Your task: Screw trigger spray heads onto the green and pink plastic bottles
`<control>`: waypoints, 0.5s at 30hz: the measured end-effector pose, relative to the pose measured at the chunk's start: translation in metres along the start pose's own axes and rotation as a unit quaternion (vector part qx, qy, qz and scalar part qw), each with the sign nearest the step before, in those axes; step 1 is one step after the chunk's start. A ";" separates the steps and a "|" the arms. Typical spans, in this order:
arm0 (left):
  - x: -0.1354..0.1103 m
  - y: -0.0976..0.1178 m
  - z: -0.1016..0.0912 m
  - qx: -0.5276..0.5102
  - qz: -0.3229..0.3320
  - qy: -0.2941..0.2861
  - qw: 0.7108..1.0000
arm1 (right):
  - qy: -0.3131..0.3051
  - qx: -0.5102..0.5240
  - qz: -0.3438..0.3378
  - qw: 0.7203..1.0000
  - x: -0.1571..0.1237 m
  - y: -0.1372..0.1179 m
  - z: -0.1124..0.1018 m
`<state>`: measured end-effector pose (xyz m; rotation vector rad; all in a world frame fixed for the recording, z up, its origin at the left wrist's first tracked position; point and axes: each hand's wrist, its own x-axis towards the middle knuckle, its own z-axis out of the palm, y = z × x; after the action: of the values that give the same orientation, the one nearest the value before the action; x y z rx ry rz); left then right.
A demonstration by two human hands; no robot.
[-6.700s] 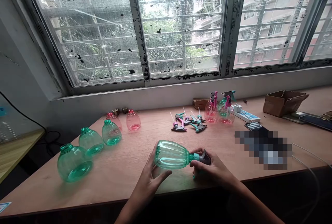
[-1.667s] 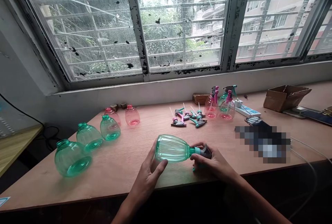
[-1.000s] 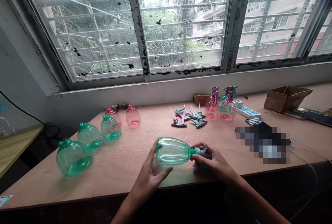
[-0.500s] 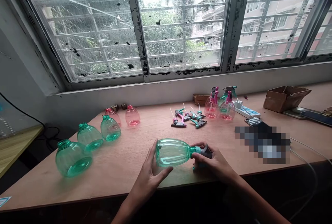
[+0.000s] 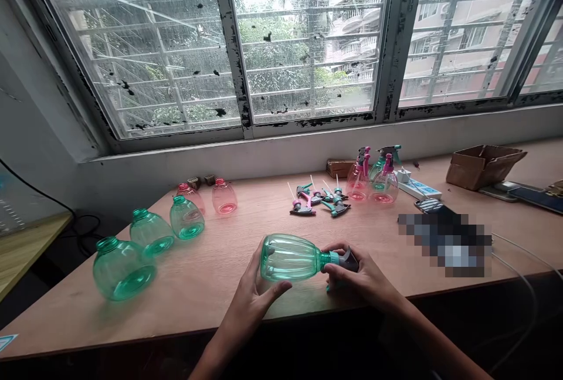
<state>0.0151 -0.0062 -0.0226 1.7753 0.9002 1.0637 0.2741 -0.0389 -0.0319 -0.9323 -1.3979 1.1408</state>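
Observation:
A clear green spray bottle (image 5: 290,257) lies sideways between my hands above the table's front edge, its base to the left. My left hand (image 5: 255,289) is curved round the base, thumb along the near side. At the neck, my right hand (image 5: 358,274) grips the teal collar and the grey and teal spray head (image 5: 349,260), which is partly hidden by the fingers. Farther back lie several loose pink and teal spray heads (image 5: 336,209) with thin tubes. Bottles without heads stand at the left: green ones (image 5: 124,268) and two pink ones (image 5: 224,197).
Pink spray bottles (image 5: 384,186) and a green one with heads on stand at the back right. Beside them are a white power strip (image 5: 417,185), an open cardboard box (image 5: 484,168) and a phone (image 5: 440,213). The wooden table (image 5: 176,304) ends just before me, below a window.
The bottle and my left hand have shifted very slightly to the left. My right hand has barely moved and still grips the neck end.

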 end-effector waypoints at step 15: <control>0.000 0.005 -0.004 -0.011 -0.011 -0.026 1.000 | 0.009 0.017 0.009 1.000 0.000 0.000 0.001</control>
<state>0.0123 -0.0070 -0.0175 1.7631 0.8728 1.0055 0.2731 -0.0388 -0.0313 -0.9308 -1.3529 1.1645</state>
